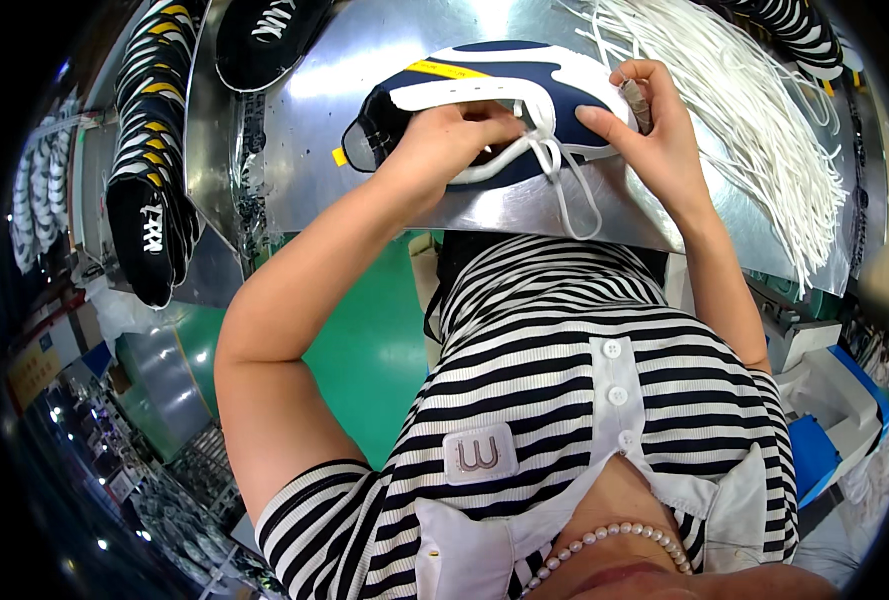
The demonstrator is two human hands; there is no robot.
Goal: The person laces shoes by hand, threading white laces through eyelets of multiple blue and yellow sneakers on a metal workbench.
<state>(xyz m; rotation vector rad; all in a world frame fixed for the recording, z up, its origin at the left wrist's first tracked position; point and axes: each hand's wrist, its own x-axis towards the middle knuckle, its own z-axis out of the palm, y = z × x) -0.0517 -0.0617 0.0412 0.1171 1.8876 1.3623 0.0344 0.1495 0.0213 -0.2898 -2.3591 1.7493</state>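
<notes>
Navy and white, with a yellow stripe: that's the shoe (pixel 574 95), lying on the metal table (pixel 324 200), heel to the person's left, toe to the right. The right hand (pixel 654 125) is at the shoe's toe, thumb and fingers parted around it, gripping, with a brownish wrap (pixel 636 100) by the fingers. The left hand (pixel 454 140) is over the shoe's opening, fingers bent close together and tips dipping in; whether they pinch anything, I can't tell!

Now the danger spot: a white lace (pixel 586 215) trails from the shoe's throat in a loose loop toward the person, down by the table edge. A sleeve or forearm could snag that loop, I'd judge, and drag the lace out or leave its ends uneven. And if the toe grip slackens, a tug at the opening may swing the whole shoe round on that slick metal. Beyond the toe lies a heap of loose white laces (pixel 754 130); should the shoe slide that way, strands could tangle. Past the heel, dark stacked shoes (pixel 149 150) look safely apart.
</notes>
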